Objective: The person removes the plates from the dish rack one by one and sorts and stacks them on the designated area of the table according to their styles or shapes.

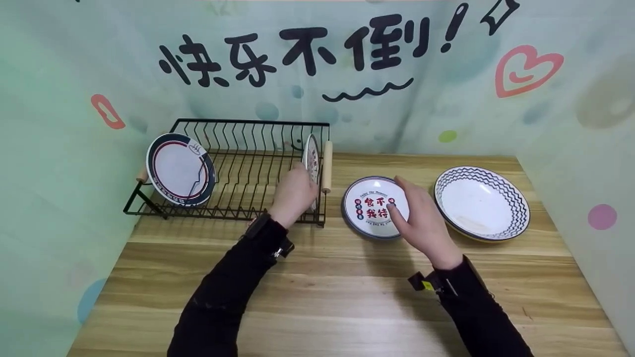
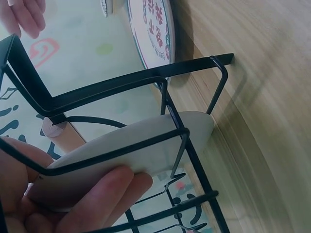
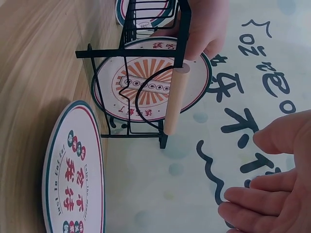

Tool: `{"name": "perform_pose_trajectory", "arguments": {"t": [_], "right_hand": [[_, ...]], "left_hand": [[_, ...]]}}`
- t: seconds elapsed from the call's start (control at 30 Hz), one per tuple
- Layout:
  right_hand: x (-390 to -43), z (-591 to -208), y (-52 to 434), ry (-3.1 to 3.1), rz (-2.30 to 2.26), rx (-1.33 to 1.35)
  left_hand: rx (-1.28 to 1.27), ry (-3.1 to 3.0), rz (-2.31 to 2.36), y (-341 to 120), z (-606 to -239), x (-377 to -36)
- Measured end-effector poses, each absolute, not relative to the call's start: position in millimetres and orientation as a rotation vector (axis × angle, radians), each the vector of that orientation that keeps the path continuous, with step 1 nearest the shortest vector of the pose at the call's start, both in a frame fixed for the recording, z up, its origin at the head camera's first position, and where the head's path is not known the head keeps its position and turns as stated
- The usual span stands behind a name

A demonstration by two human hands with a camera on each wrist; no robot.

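Taking the black wire dish rack [image 1: 238, 168] as the landmark: at its far left end a plate with a dark blue and red rim [image 1: 180, 169] stands upright in the slots, facing the camera. At the rack's right end, just inside the wooden handle [image 1: 327, 166], a plate with an orange sunburst face [image 3: 151, 85] stands on edge between the wires — the left hand [image 1: 293, 194] grips it, fingers curled round its rim, the pale back of the plate pressed under the fingertips [image 2: 104, 187] in the left wrist view.

Just right of the rack, flat on the wooden table [image 1: 347, 297], lies a small plate printed with red characters [image 1: 375, 207]. The right hand [image 1: 421, 220] rests over that plate's right edge, its thumb on the plate's face; its fingers [image 3: 257, 204] are loosely bent and clasp nothing — a relaxed, unclosed hand.

Further right of the rack, well beyond the small plate, a larger plate with a zigzag rim [image 1: 482, 203] lies flat.
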State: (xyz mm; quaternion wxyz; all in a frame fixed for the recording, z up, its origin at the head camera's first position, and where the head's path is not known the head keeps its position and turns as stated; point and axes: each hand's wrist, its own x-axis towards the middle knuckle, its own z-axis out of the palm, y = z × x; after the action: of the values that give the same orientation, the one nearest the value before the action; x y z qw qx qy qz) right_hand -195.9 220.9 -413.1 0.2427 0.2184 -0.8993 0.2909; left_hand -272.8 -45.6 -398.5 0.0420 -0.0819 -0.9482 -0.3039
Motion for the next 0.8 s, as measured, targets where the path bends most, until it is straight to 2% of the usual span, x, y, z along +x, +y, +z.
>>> {"name": "perform_pose_trajectory", "arguments": {"t": [0.8], "right_hand": [[-198, -408, 210, -2.427, 0.832, 0.649]], "left_hand": [[-0.207, -2.801, -0.932, -58, -372, -256]]}}
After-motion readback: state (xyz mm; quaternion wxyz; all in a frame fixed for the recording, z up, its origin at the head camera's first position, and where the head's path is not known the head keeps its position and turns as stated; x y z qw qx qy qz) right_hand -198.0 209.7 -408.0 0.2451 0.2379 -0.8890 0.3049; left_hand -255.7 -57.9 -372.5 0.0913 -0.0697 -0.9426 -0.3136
